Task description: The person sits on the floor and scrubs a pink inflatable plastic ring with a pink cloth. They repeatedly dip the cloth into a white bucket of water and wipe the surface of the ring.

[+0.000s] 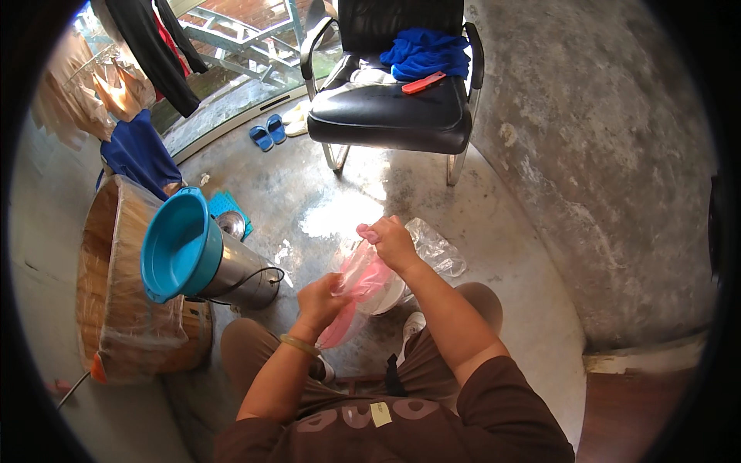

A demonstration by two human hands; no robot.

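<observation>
My right hand (396,246) is closed around the bunched end of a thin pink sheet (367,275), perhaps a plastic bag, and a twisted tuft pokes out past the fingers. Lower and to the left, my left hand (321,301) grips the same pink material, which stretches between both hands and hangs down beside the left wrist. Behind the right forearm lies a crumpled transparent plastic bag (437,249) on the floor. Under the pink material, a pale round-edged container (389,298) shows in part; its contents are hidden.
On the left, a turquoise basin (179,246) rests tilted on a metal cylinder (252,278) with a cord, beside a plastic-wrapped wooden tub (142,324). Ahead stands a black armchair (388,116) bearing a blue cloth (425,53) and red-handled item (424,83). Blue slippers (268,133) lie nearby.
</observation>
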